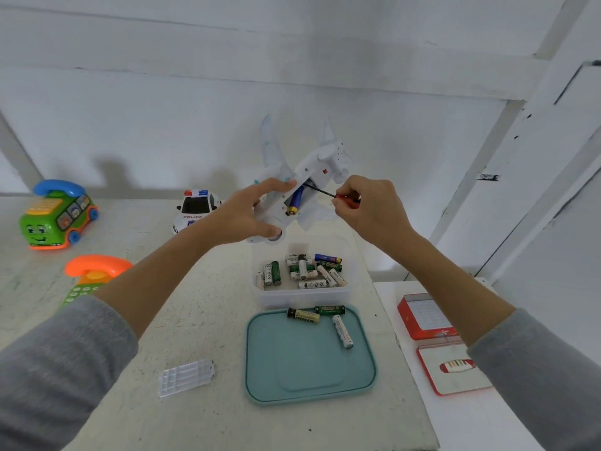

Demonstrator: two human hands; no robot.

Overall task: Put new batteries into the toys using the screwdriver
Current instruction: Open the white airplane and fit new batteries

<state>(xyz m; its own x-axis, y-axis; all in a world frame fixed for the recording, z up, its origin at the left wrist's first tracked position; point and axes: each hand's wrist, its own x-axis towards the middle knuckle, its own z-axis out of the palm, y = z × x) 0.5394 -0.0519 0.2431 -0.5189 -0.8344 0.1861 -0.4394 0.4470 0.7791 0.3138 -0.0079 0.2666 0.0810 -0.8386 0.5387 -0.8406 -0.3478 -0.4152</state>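
My left hand (247,211) grips a white toy plane (320,164), held belly-up above the table. Its battery bay is uncovered, and a blue battery (296,200) lies half lifted in it. My right hand (367,206) pinches a red-handled screwdriver (346,200); its dark shaft reaches into the bay beside the battery. Below stands a clear tub (304,296) holding several batteries. In front of it a teal lid (309,362) carries three loose batteries (342,331). A clear ribbed battery cover (186,377) lies on the table at the lower left.
A white police car (196,208) sits behind my left wrist. A green toy phone bus (58,216) and an orange-handset toy phone (92,275) are at the left. A red box (424,317) and its open lid (453,369) lie on the white surface at right.
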